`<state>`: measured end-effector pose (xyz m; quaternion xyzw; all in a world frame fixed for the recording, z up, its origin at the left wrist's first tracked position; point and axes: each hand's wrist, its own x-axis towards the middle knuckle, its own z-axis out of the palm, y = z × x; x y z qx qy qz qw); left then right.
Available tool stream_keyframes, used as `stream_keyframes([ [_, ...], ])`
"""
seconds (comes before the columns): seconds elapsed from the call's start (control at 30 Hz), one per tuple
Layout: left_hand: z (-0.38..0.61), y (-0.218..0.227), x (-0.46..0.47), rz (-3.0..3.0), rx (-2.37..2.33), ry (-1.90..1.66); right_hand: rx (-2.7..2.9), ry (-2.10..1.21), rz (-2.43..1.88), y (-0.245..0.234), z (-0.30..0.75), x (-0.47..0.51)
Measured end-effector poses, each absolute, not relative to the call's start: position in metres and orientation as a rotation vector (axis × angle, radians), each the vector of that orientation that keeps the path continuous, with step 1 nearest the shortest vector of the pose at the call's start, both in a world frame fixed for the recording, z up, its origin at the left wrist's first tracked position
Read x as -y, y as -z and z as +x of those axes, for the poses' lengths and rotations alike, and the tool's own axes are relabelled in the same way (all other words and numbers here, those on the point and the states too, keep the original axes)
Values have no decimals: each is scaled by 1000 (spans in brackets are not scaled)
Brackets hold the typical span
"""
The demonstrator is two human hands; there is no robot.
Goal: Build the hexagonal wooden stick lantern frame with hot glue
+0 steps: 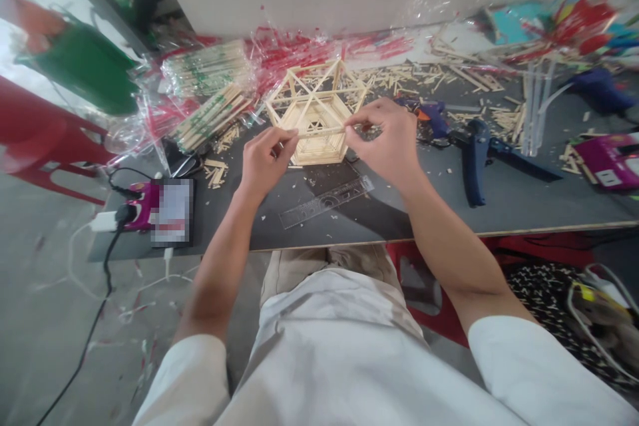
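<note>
A single thin wooden stick (322, 132) is held level between both hands, just in front of a hexagonal frame of sticks (312, 103) that stands on the dark counter (499, 200) near its far edge. The step in hand is judged to be the handling of one stick over the near wall of that frame. Whether the stick touches the frame or hangs just above it cannot be told from this view.

The left hand (264, 160) is raised off the counter with the wrist bent slightly inward. Its fingers (284, 140) are drawn narrow and pinched on the stick's left end. The right hand (389, 143) is held a little higher, knuckles up. Its fingers (362, 121) are closed in a pinch on the stick's right end. Both forearms are brought in from the near edge and converge toward the frame.

If the stick were to be set against the frame, level ends and a light, steady pinch would be called for, since the frame is probably light and easily shifted.

A clear ruler (327, 202) lies flat on the counter beneath the hands. A blue glue gun (479, 153) lies to the right, well apart from the right hand. Wrapped bundles of sticks (212, 116) are piled to the left of the frame.
</note>
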<state>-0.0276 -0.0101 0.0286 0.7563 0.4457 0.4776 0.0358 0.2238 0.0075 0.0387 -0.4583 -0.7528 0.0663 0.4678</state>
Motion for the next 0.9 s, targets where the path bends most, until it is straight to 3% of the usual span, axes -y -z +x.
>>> stream_keyframes([
  [0.63, -32, -33, 14, 2411, -1395, -1414, 1859, -180, -1124, -43, 224, -10],
  [0.8, -36, -45, 26, 2773, -1466, -1493, 1888, -151, -1076, -55, 224, 5],
  [0.9, -24, -53, 38, 3031, -1426, -1320, 1915, -125, -1016, -53, 223, 20],
])
